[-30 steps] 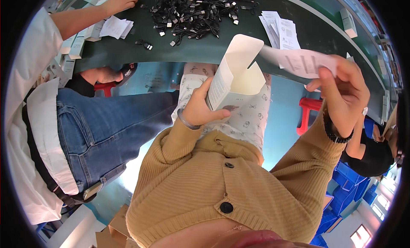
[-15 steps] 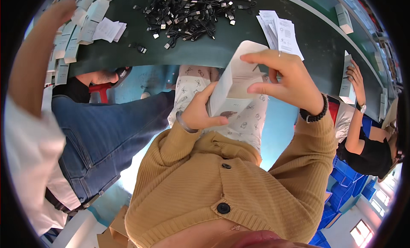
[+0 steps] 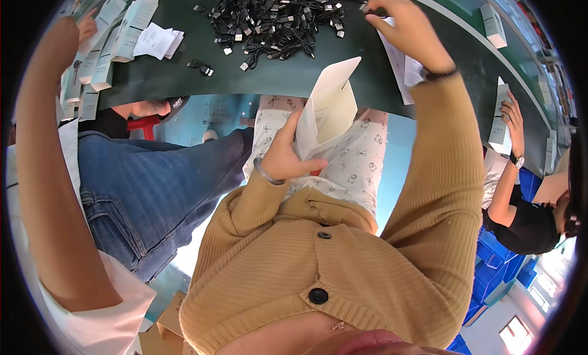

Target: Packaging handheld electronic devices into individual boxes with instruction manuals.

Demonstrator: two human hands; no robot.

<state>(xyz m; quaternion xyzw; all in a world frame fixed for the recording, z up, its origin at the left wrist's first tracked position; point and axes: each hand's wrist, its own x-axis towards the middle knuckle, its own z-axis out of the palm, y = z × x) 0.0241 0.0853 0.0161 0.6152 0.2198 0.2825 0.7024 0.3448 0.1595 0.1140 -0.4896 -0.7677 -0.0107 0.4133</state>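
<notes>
My left hand (image 3: 286, 152) is wrapped round an open white carton (image 3: 329, 119) above my lap. Its flap stands up and its mouth faces up and to the right. My right hand (image 3: 407, 33) reaches out over the table, with thumb and fingers pinched on a small black cable (image 3: 375, 12) that has a metal plug end. Under that hand lie white printed leaflets (image 3: 398, 64), partly covered by it. To its left is a large heap of black USB cables (image 3: 269, 24).
A single cable (image 3: 201, 67) lies apart on the dark green table (image 3: 153, 82). Folded leaflets (image 3: 158, 41) and several white cartons (image 3: 136, 26) are at the far left, beside a co-worker's arm (image 3: 52, 171). At right, another person's hand (image 3: 513, 119) touches a carton (image 3: 499, 122).
My right hand has left the carton's mouth, moved up and away to the far side, and taken hold of a cable. The left co-worker's arm has shifted. The carton has tilted slightly.
</notes>
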